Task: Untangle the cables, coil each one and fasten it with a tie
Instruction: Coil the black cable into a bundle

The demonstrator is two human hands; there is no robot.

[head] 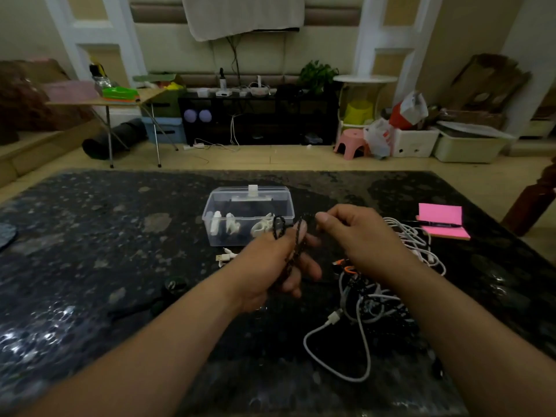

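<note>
1. My left hand, just below the middle of the frame, has its grip curled round a thin black braided cable. Loops of it run over my fingers.
2. My right hand, just right of centre, has its grip pinched together, thumb against forefinger. It seems to be on the free run of that same cable, though the strand is hard to pick out against the dark speckled stone worktop.
3. I judge this to be the coiling step for this one cable. It is lifted clear of the heap and partly wound, and there is no tie on it yet.
4. The tangle of white and black cables lies on the worktop at lower right of centre, partly under my right wrist. The strands cross one another, and one long white loop trails toward the bottom edge.
5. A clear plastic lidded box stands behind my hands at the centre. It holds white bundles, but I cannot tell whether they are finished coils or ties.
6. By my reckoning the task is in its early part. I see no fastened coil out on the worktop, and most of the untangling, coiling and tying is left.
</note>
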